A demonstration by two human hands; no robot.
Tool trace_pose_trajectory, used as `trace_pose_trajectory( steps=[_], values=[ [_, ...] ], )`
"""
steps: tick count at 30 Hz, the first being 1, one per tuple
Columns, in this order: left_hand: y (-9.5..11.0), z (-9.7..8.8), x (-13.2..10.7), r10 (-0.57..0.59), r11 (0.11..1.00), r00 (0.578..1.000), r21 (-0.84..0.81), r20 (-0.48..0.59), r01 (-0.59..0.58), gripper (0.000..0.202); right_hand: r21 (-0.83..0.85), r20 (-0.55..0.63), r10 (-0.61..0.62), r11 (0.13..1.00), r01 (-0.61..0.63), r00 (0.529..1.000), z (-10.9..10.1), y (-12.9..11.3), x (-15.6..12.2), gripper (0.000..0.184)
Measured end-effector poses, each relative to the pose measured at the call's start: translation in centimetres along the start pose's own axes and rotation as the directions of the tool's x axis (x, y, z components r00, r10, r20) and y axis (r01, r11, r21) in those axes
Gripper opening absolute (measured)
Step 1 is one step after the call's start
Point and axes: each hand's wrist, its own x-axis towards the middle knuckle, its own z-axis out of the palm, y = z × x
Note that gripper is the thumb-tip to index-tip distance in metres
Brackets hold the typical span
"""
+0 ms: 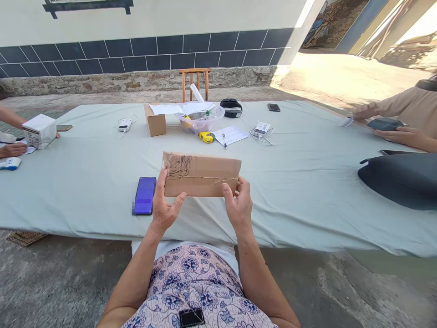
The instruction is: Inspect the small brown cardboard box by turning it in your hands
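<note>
A brown cardboard box [201, 175] is held up over the near side of the table, long side across. Dark scribbled lines mark its upper left corner, and a seam with a torn edge runs along its length. My left hand [165, 205] grips the left end, thumb on the lower front edge. On the right end my right hand [238, 200] is closed too, its thumb against the front face and its fingers behind. Just left of my left hand lies a phone [145, 196] with a lit purple screen.
Behind the box are a tape measure [206, 137], a written sheet [232, 135], a plastic basket [201, 124] and a small carton [156, 124]. A black case [403, 180] lies right. One person's hand [396, 135] holds a dark object; another person's hand [13, 149] is beside a white box [40, 131].
</note>
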Motion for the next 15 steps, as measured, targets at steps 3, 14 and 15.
trace_pose_trajectory(
  steps=[3, 14, 15],
  values=[
    [0.5, 0.6, -0.1, 0.172, 0.983, 0.985, 0.068, -0.002, -0.171, 0.058, 0.025, 0.023, 0.082, 0.996, -0.083, 0.996, -0.3, -0.4, 0.3, 0.086],
    [0.9, 1.4, -0.2, -0.144, 0.963, 0.938, 0.173, -0.317, 0.206, 0.07, -0.145, -0.002, 0.132, 0.981, -0.13, 0.991, 1.2, -1.3, -0.9, 0.081],
    [0.9, 1.3, -0.1, -0.178, 0.955, 0.927, 0.17, -0.329, 0.244, 0.07, -0.155, 0.005, 0.117, 0.981, -0.115, 0.993, 1.3, -1.3, -1.0, 0.079]
  ],
)
